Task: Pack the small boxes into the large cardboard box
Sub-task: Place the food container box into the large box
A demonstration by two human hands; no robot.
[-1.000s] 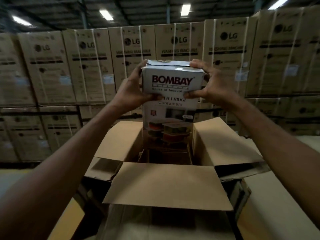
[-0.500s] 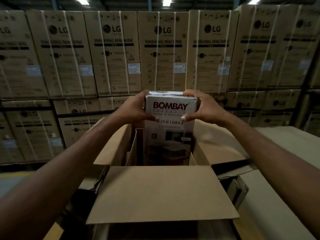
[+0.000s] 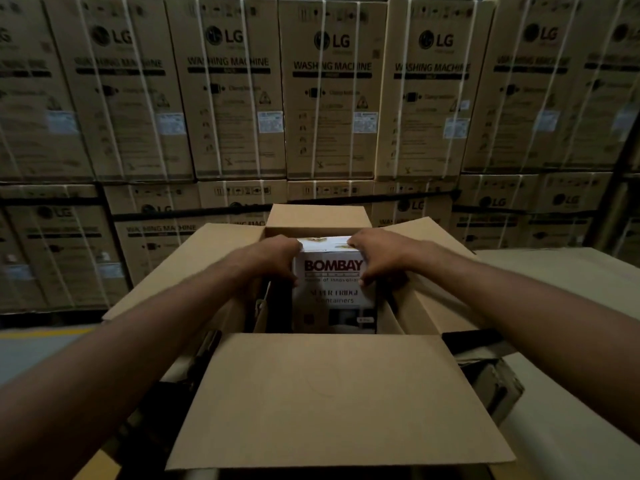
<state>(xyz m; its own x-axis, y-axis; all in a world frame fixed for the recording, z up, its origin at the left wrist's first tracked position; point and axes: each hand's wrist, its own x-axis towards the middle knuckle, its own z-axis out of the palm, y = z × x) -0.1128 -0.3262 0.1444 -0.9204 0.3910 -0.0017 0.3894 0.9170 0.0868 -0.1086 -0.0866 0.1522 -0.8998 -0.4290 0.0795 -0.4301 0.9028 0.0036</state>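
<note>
A small white box (image 3: 334, 296) printed "BOMBAY Super Fridge Containers" stands upright inside the large cardboard box (image 3: 332, 403), whose four flaps are folded outward. Only the small box's upper half shows above the near flap. My left hand (image 3: 273, 259) grips its top left corner and my right hand (image 3: 379, 259) grips its top right corner, fingers curled over the lid and thumbs on the front face. The bottom of the large box is hidden.
A wall of stacked LG washing machine cartons (image 3: 332, 98) fills the background. A flat cardboard surface (image 3: 571, 271) lies to the right. A dark gap (image 3: 273, 306) sits left of the small box inside the large one. Grey floor with a yellow line (image 3: 41, 332) is at left.
Both hands have lowered the small box from well above the opening down into the large box. The view has tilted downward with them.
</note>
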